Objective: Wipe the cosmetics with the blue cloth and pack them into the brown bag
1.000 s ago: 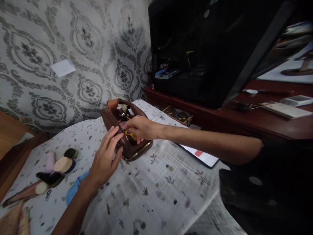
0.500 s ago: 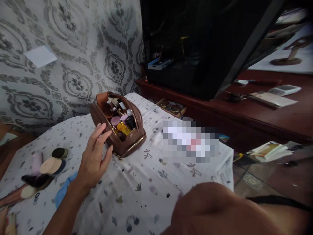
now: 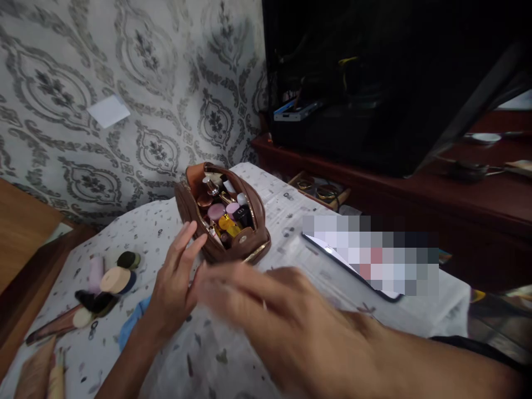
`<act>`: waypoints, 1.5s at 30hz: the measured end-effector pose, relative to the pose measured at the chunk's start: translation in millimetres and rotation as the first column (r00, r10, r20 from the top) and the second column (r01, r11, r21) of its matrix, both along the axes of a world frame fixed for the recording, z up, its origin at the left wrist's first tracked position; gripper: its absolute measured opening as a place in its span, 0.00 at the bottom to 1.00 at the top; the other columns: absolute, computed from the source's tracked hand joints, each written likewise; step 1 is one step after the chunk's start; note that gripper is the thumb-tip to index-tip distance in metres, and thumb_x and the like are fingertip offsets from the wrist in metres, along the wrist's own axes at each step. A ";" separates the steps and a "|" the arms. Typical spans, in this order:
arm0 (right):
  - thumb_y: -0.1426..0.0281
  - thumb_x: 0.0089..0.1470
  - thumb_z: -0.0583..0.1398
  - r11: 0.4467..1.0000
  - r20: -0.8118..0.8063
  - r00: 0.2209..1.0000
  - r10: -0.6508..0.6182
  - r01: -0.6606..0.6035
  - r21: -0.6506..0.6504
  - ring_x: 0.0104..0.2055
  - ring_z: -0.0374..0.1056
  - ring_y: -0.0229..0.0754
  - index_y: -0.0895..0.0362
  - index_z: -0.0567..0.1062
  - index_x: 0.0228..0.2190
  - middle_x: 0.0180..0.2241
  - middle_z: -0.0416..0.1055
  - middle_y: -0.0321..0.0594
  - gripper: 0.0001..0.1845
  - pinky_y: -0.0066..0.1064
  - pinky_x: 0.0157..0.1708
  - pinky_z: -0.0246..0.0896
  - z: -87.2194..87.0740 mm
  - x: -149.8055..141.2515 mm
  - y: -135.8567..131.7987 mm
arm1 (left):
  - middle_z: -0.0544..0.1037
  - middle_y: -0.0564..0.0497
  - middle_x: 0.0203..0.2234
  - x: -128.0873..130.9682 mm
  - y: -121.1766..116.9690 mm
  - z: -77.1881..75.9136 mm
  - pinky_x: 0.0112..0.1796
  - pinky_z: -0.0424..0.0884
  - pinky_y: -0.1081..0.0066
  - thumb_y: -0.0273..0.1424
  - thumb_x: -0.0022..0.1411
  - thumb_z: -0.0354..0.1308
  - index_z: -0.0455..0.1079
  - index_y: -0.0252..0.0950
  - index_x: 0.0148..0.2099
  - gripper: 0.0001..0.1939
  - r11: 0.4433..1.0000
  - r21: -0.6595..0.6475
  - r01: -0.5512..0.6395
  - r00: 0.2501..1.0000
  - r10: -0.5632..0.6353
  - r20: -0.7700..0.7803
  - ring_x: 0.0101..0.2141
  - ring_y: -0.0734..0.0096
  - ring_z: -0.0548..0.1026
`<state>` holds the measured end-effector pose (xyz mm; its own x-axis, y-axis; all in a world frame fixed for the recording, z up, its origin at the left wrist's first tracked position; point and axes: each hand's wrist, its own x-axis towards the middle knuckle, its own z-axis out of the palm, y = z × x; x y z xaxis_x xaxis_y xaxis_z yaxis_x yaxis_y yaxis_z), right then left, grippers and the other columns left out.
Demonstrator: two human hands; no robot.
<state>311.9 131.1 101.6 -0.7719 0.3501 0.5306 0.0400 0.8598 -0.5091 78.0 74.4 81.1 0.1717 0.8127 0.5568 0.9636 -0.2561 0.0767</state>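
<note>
A brown makeup bag point(image 3: 260, 213) stands unzipped on the cloth-covered surface, filled with several cosmetics: pink round caps point(image 3: 216, 211), a yellow item point(image 3: 229, 224), a black one point(image 3: 241, 215) and a silver-topped bottle point(image 3: 211, 187). My left hand point(image 3: 172, 280) has its fingers stretched out against the bag's near left side, holding nothing. In front of the bag, my right hand point(image 3: 266, 305) reaches across toward the left one. Motion smears its fingertips, and whether anything sits in them cannot be made out.
On the left lie a lilac tube point(image 3: 96, 272), a beige round compact point(image 3: 115, 281), a dark green round item point(image 3: 128, 259), a brush point(image 3: 58, 321) and a blue cloth point(image 3: 132, 324). A phone point(image 3: 353, 270), partly pixelated, lies on the right. Behind stands a large dark screen point(image 3: 353, 83).
My right hand has come up from the lower right to the front of the bag. My left hand stays by the bag. The view has shifted, moving everything rightward.
</note>
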 end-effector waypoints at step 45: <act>0.61 0.49 0.58 0.626 -0.004 0.945 0.326 -0.219 -0.749 0.26 0.70 0.40 0.57 0.74 0.41 0.30 0.75 0.41 0.18 0.30 0.22 0.67 -79.7 -183.5 -48.5 | 0.77 0.45 0.46 -84.3 -136.5 -38.9 0.48 0.70 0.64 0.39 0.68 0.52 0.68 0.36 0.52 0.16 0.935 -0.275 -0.223 0.844 0.326 0.425 0.46 0.61 0.75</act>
<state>128.5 82.5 21.9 -0.9346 0.3435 0.0923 -0.0270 0.1904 -0.9813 -6.3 -62.1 42.2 -0.3077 0.8924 0.3301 0.8336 0.0856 0.5456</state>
